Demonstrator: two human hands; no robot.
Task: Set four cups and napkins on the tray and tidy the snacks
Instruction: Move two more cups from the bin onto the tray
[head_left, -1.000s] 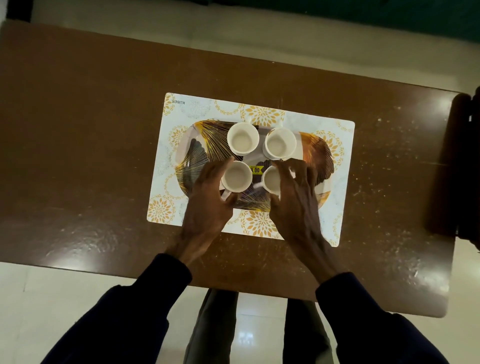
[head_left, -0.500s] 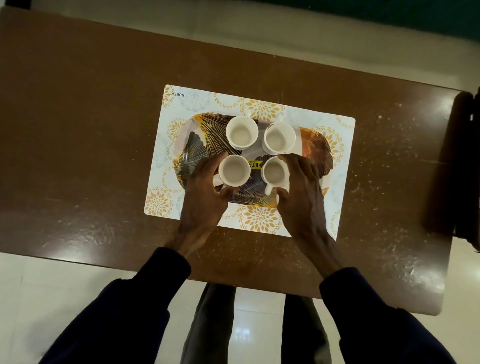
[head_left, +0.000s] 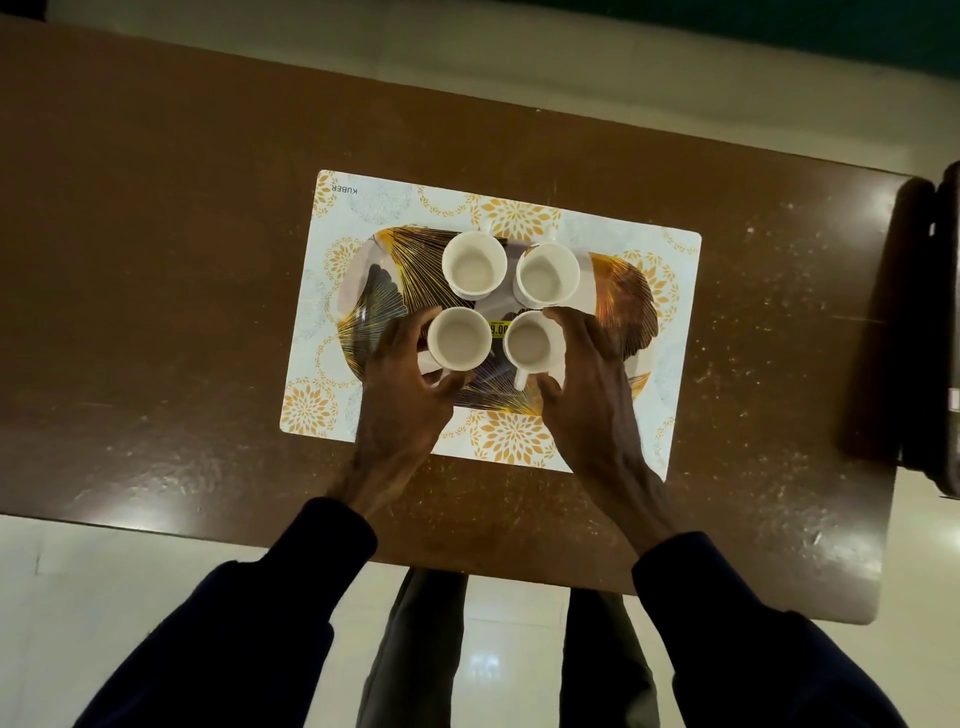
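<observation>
Several empty white cups stand in a square on an oval tray (head_left: 374, 291) with a gold and dark leaf pattern. The far left cup (head_left: 474, 265) and far right cup (head_left: 547, 275) stand free. My left hand (head_left: 402, 384) curls around the left side of the near left cup (head_left: 460, 339), thumb below it. My right hand (head_left: 589, 384) wraps the right side of the near right cup (head_left: 531, 343), whose handle points toward me. No napkins or snacks show.
The tray rests on a white placemat (head_left: 670, 364) with orange flower prints, on a brown table (head_left: 156, 260). A dark chair-like object (head_left: 924, 332) stands at the table's right end. Tiled floor and my legs lie below the near edge.
The near right cup has turned so its handle points toward me, and both near cups have settled closer together. My hands stay on them.
</observation>
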